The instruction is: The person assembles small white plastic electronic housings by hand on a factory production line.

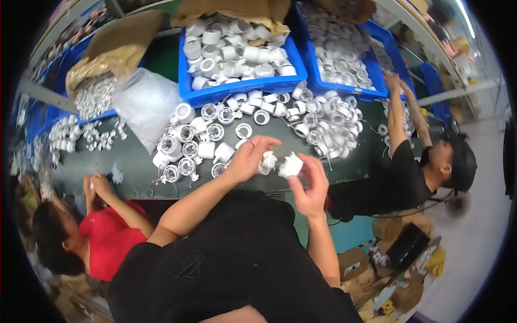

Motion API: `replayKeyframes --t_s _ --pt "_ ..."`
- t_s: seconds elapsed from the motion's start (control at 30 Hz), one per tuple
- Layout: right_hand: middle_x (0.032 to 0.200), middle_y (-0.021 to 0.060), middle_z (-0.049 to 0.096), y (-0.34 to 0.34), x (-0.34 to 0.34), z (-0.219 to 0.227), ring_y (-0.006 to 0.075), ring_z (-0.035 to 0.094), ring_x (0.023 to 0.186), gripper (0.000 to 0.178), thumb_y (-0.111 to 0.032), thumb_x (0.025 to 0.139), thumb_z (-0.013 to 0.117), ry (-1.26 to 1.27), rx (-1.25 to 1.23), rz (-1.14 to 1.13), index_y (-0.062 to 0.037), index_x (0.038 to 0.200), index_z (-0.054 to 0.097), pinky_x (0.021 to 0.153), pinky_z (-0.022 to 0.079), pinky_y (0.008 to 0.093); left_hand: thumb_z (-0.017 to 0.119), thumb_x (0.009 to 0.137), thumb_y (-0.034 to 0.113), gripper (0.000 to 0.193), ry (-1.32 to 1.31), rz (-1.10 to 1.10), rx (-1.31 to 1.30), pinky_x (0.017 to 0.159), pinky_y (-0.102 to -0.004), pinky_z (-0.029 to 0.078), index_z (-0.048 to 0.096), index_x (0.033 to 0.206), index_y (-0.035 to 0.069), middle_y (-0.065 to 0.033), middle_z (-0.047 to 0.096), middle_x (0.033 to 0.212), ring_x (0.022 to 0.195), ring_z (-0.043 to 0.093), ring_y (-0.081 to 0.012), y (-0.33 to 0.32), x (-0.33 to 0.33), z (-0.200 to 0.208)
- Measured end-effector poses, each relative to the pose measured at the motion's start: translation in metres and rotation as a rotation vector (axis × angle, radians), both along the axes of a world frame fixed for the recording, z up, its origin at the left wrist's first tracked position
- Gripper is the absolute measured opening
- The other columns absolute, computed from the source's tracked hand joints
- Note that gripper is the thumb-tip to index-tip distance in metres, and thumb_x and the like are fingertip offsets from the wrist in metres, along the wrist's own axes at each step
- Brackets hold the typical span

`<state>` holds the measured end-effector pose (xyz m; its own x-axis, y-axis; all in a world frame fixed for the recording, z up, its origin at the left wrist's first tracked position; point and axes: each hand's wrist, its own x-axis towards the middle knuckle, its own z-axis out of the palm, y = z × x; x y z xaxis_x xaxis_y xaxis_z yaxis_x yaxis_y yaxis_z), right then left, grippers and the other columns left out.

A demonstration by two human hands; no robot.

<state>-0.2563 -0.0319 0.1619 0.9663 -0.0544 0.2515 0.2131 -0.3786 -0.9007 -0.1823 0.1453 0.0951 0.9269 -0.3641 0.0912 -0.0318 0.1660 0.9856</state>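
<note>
My right hand [311, 188] pinches a small white plastic housing [291, 166] between thumb and fingers, in front of my chest. Beside it, my left hand [249, 161] is curled with the index finger stretched over the top. A white, partly clear round fitting [267, 162] sits at its fingertips, seemingly gripped. From behind that hand a thin dark wire or rod [244, 138] sticks out; I cannot tell whether I hold it. Just beyond lies a white ring [244, 130]. White round fittings with open, metal-lined faces [187, 148] are heaped to the left of my hands.
Blue bins of white cups [186, 89] and white rings [318, 85] stand along the far side of the dark green bench [129, 159]. Ring parts [336, 126] are piled at right. A co-worker in red [116, 234] sits left; another in black [388, 183] reaches in from the right.
</note>
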Motion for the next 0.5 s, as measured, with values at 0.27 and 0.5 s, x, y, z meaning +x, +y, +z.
replayKeyframes --t_s 0.27,0.5 --pt "0.111 0.0145 0.057 0.037 0.003 0.012 0.0198 0.068 0.084 0.041 -0.005 0.077 0.075 0.054 0.021 0.054 0.0068 0.112 0.058 0.072 0.057 0.0285 0.022 0.107 0.044 0.067 0.239 0.227 -0.242 0.071 -0.0296 0.052 0.065 0.084 -0.002 -0.0121 0.070 0.081 0.074 0.066 -0.0159 0.004 -0.010 0.028" --pt "0.111 0.0134 0.057 0.047 0.004 0.013 0.0190 0.068 0.086 0.043 -0.002 0.076 0.076 0.034 0.015 0.036 0.0071 0.113 0.057 0.073 0.057 0.0288 0.021 0.108 0.040 0.067 0.133 0.282 -0.368 0.077 -0.0328 0.052 0.066 0.082 -0.003 -0.0161 0.069 0.086 0.080 0.065 -0.0201 0.003 -0.016 0.033"
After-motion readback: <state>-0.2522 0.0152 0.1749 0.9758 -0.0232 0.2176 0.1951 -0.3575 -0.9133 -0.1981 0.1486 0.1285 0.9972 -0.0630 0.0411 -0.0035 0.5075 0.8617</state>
